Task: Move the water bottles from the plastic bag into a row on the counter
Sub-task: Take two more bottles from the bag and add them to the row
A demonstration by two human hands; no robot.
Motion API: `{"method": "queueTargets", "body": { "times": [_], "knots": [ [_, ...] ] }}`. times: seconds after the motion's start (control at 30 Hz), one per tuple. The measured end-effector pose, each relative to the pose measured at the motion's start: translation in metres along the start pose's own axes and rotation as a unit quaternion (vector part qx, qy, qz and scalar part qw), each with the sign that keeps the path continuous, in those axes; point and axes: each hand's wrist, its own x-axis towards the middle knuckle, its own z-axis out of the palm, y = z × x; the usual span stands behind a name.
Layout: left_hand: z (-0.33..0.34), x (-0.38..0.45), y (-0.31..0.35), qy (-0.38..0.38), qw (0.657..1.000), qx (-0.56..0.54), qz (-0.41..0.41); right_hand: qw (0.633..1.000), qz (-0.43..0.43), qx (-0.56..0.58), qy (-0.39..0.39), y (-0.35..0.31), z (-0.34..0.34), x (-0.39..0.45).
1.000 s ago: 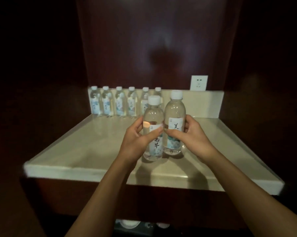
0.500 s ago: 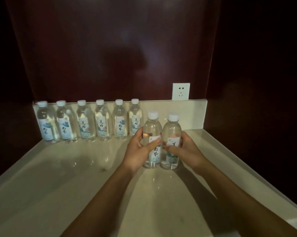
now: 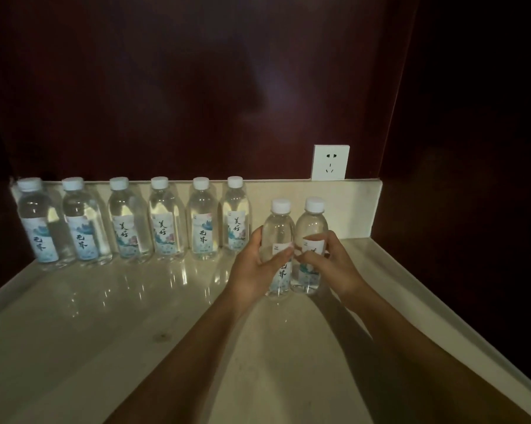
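Two upright bottles are held just short of the row's right end: one (image 3: 278,237) is wrapped by the left hand (image 3: 259,266), the other (image 3: 311,237) by the right hand (image 3: 331,260). The standing row (image 3: 166,221) lies beyond and left of the fingers, nearer the left hand.

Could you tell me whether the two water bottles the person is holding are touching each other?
Touching. In the head view the left-hand bottle and right-hand bottle meet along their sides, with no counter showing between them.
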Motion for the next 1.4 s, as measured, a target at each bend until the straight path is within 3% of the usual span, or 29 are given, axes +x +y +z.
{"method": "queueTargets", "body": {
  "times": [0.2, 0.37, 0.43, 0.5, 0.63, 0.77, 0.93, 1.2, 1.4],
  "knots": [
    [0.001, 0.022, 0.0, -0.021, 0.995, 0.096, 0.019, 0.996, -0.029, -0.079, -0.035, 0.009, -0.018, 0.027],
    [0.007, 0.033, -0.008, 0.01, 0.99, 0.138, 0.032, 0.997, -0.013, 0.03, -0.063, 0.019, -0.019, 0.038],
    [0.006, 0.035, -0.017, 0.039, 0.984, 0.169, 0.03, 0.997, -0.021, 0.021, -0.073, 0.03, -0.021, 0.041],
    [0.007, 0.032, -0.027, 0.062, 0.963, 0.26, 0.018, 0.994, -0.041, -0.076, -0.063, 0.036, -0.022, 0.041],
    [0.023, 0.02, -0.042, 0.107, 0.909, 0.404, 0.001, 0.954, -0.055, -0.294, -0.008, 0.046, -0.019, 0.043],
    [0.03, 0.024, -0.038, 0.163, 0.915, 0.365, -0.05, 0.927, -0.044, -0.373, 0.02, 0.047, -0.021, 0.046],
    [0.042, 0.029, -0.048, 0.212, 0.897, 0.385, -0.057, 0.903, -0.079, -0.419, 0.051, 0.049, -0.017, 0.059],
    [0.048, 0.045, -0.046, 0.218, 0.866, 0.439, -0.097, 0.889, -0.066, -0.448, 0.064, 0.051, -0.007, 0.084],
    [0.048, 0.054, -0.045, 0.213, 0.862, 0.449, -0.101, 0.895, -0.067, -0.432, 0.087, 0.061, 0.0, 0.097]
  ]
}}
